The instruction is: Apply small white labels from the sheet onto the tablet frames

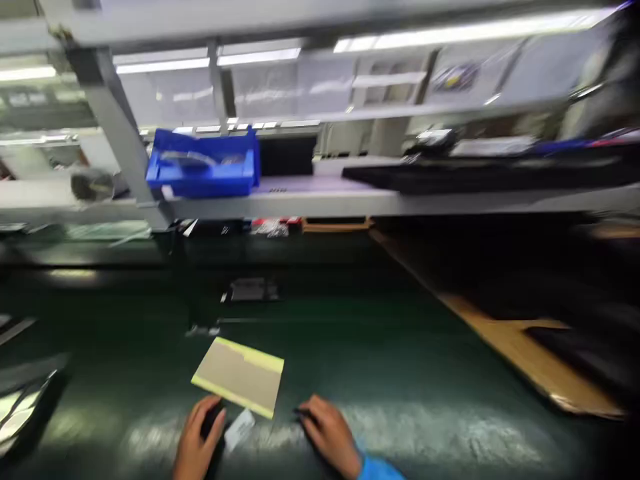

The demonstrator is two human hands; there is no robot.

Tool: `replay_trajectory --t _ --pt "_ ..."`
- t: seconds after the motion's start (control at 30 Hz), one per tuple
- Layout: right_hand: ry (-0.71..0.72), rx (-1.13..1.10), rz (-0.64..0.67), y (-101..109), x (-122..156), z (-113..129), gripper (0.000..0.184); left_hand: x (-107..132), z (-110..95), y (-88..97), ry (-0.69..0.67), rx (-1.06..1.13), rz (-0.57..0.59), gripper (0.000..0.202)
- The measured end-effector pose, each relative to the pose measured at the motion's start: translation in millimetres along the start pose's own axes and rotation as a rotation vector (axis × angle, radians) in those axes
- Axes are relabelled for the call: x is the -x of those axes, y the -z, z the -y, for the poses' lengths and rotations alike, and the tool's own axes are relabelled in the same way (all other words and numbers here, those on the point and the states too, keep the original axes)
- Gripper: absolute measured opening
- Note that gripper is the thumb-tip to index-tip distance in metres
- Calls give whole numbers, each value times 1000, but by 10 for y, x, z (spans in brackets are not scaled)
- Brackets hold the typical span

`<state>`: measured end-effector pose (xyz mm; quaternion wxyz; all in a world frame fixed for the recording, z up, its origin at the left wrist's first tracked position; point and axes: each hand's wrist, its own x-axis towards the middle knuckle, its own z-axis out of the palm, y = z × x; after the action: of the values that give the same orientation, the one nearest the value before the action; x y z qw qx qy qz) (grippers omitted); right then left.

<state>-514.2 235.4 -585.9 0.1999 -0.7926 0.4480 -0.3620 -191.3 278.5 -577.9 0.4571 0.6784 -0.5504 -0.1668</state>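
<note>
The picture is smeared by motion. My left hand (pixel 197 437) is at the bottom edge, curled over a small dark object (pixel 214 421) on the green mat (pixel 390 373). A small white piece (pixel 240 429) lies just right of it. My right hand (pixel 329 433), with a blue sleeve, rests on the mat with its fingers bent and a thin dark thing (pixel 303 415) at their tips. Between and just beyond both hands lies a tan card with a yellow edge (pixel 239 375).
A blue bin (pixel 205 163) stands on a grey shelf (pixel 350 200) at the back. A small dark device (pixel 253 291) lies mid-mat. A wooden board (pixel 530 353) with dark trays runs along the right. Shiny parts (pixel 20 407) sit at the left edge.
</note>
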Motion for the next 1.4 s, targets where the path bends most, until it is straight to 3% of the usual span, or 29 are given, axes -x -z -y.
replay_trajectory --t 0.07,0.13,0.33,0.5,0.6,0.67,0.73,0.83,0.9,1.0,1.07,1.17,1.3,1.4 --pt "-13 -62 46 -69 154 50 30 254 -49 114 -10 -53 95 45" --pt "-19 -99 60 -65 169 65 29 321 -95 148 -33 -94 136 41" --pt "-48 -69 52 6 102 119 29 270 -181 48 -147 -189 301 49" --pt "-30 1 64 -132 97 236 23 219 -278 31 -149 -88 462 19" --pt "58 84 138 -260 -67 302 28 134 -337 110 -68 33 530 18" --pt "127 106 201 -316 -246 336 29 68 -390 168 27 86 549 20" --pt "150 42 173 -321 -428 380 27 19 -458 200 150 151 548 23" --pt "31 -202 4 -229 -589 511 26 7 -580 179 319 323 555 33" --pt "-54 -373 10 -133 -585 639 25 36 -673 134 385 416 585 35" --pt "-93 -556 189 -19 -455 817 23 93 -817 63 376 437 632 32" --pt "-153 -598 225 17 -343 884 23 123 -898 28 313 394 639 29" --pt "-262 -585 175 36 -215 912 26 155 -976 -21 268 364 616 26" --pt "-328 -580 112 62 -132 920 30 198 -1019 -110 334 479 590 28" --pt "-351 -559 71 91 -102 938 32 225 -1045 -171 275 465 585 27"
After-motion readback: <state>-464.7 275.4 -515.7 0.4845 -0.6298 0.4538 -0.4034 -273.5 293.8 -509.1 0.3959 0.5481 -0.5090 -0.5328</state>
